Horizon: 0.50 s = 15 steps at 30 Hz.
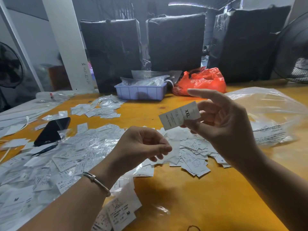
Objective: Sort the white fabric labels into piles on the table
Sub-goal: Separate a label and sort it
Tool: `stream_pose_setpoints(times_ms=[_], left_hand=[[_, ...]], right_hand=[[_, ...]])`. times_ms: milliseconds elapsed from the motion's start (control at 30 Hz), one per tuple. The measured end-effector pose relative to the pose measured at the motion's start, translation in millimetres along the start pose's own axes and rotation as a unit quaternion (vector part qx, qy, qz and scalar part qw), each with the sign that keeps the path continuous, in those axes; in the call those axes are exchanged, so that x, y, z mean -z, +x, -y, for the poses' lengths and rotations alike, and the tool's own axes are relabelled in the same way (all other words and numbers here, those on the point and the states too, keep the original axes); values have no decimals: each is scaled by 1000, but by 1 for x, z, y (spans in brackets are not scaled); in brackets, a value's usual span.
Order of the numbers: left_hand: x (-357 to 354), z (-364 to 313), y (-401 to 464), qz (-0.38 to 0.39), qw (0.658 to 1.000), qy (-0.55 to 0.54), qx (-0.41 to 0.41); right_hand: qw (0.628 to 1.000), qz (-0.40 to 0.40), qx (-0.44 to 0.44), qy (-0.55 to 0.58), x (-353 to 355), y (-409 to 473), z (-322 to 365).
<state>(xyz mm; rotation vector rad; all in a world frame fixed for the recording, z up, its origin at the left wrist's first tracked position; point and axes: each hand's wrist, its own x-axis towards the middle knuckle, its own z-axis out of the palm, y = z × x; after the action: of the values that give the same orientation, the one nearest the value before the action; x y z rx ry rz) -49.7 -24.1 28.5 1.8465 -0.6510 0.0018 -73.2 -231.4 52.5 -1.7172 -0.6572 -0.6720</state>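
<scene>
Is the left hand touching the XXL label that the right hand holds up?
Apart. The head view shows the left hand lower, with bare table and labels visible between it and the XXL label, which only the right hand pinches.
</scene>
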Motion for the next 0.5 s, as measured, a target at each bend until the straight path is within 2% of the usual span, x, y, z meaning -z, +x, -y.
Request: stream_pose_setpoints(times_ms=[133,500], left_hand=[[2,0,0,14,1000,-22,14],[3,-1,0,49,997,-39,48]], right_hand=[[998,7,5,-63,0,0,-1],[993,47,11,-111,0,0,-5]])
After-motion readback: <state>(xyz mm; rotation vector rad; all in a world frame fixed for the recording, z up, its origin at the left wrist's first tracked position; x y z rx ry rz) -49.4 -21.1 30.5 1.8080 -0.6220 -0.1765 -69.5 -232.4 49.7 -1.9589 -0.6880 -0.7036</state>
